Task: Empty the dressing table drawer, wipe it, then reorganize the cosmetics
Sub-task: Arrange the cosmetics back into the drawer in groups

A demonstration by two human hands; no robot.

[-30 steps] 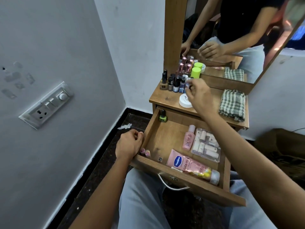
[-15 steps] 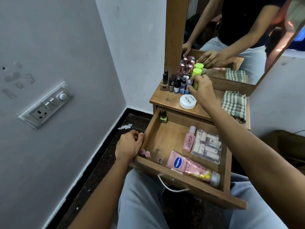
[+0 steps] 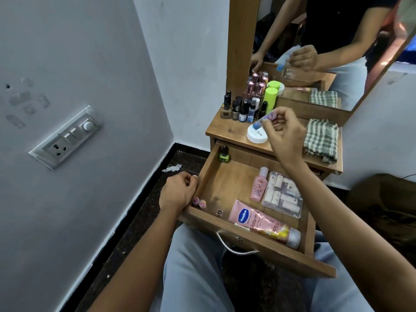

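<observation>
The wooden drawer stands pulled open over my lap. Inside lie a pink Vaseline tube, a small pink bottle, a clear pouch of small tubes, a green nail polish at the back left and two little pink items at the front left. My left hand grips the drawer's left front corner. My right hand hovers over the tabletop, fingers pinched on a small blue-capped bottle. Several bottles stand grouped at the tabletop's back left.
A white round jar and a folded checked cloth lie on the dressing table top. A lime-capped container stands by the mirror. A grey wall with a switch plate is close on the left.
My right hand has lifted a small blue-capped bottle out of the bottle group and drawn it back toward me over the white jar. My left hand has stayed on the drawer corner.
</observation>
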